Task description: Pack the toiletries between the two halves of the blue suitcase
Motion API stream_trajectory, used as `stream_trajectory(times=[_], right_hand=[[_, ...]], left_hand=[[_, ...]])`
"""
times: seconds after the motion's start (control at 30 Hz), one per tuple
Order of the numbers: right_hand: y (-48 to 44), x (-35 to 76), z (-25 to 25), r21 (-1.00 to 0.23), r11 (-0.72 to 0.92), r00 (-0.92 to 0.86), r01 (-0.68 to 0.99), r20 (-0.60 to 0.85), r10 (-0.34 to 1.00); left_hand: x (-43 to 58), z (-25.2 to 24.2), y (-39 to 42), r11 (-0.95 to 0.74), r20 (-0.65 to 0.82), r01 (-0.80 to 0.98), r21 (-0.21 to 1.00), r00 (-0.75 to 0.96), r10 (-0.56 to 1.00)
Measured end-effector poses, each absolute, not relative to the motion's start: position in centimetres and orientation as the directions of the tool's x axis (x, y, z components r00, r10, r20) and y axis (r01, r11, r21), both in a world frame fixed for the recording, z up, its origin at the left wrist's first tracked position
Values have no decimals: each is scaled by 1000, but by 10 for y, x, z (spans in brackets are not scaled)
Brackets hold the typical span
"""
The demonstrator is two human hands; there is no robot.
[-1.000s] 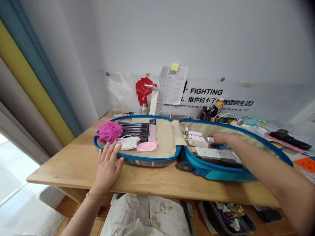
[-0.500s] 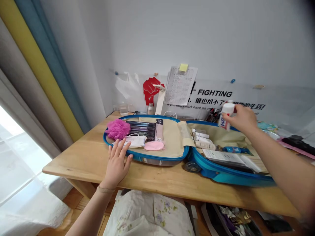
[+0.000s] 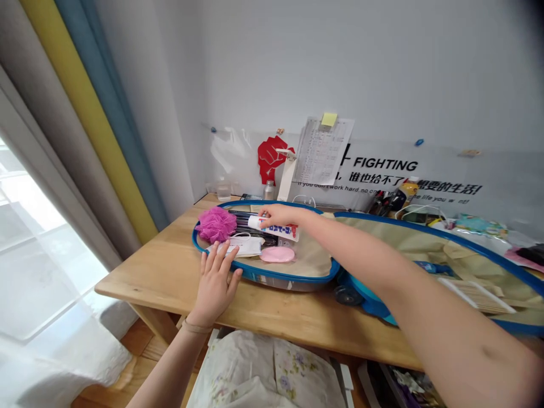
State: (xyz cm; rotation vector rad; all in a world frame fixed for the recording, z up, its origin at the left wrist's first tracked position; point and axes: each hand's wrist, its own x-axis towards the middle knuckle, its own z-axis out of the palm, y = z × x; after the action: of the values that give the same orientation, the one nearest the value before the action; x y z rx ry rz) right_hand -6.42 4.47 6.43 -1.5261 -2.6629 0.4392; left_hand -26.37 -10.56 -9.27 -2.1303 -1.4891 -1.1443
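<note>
A wooden table (image 3: 153,277) spans the scene, its right end cut off by the frame. Along the wall beyond runs a clear banner (image 3: 450,156) printed "FIGHTING", with "谁也给不了" and "想要的生活!" beneath; its English line starts "If you don't work hard" and ends "life you w nt!", the middle blocked by pens (image 3: 378,202) and a yellow-labelled bottle (image 3: 410,187). A blue-rimmed suitcase (image 3: 293,277) lies open on the table, the right forearm covering its hinge and much of the right half. On the far wall, left of "FIGHTING", hangs a printed sheet (image 3: 323,153), its text too small to read. The right hand (image 3: 278,215) is clamped on a toothpaste tube (image 3: 283,231) above the suitcase's left half, white cap pointing left; the blue lettering is partly covered and illegible. The left hand (image 3: 217,277) has its fingers apart at that half's near rim, beside a white packet (image 3: 249,246); whether they touch, I cannot tell. A magenta bath pouf (image 3: 216,224) sits at the left end. A pink oval item (image 3: 277,254) lies right of the packet. The smallest piece is a yellow sticky note (image 3: 328,119) atop the sheet.
</note>
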Motion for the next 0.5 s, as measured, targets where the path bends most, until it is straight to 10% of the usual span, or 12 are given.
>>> stream_trajectory(times=[0.5], right_hand=[[65,-120,10,-226,643,-677,732,-136,723]], left_hand=[[-263,-94,-104,-411,742,889,204,133,657]])
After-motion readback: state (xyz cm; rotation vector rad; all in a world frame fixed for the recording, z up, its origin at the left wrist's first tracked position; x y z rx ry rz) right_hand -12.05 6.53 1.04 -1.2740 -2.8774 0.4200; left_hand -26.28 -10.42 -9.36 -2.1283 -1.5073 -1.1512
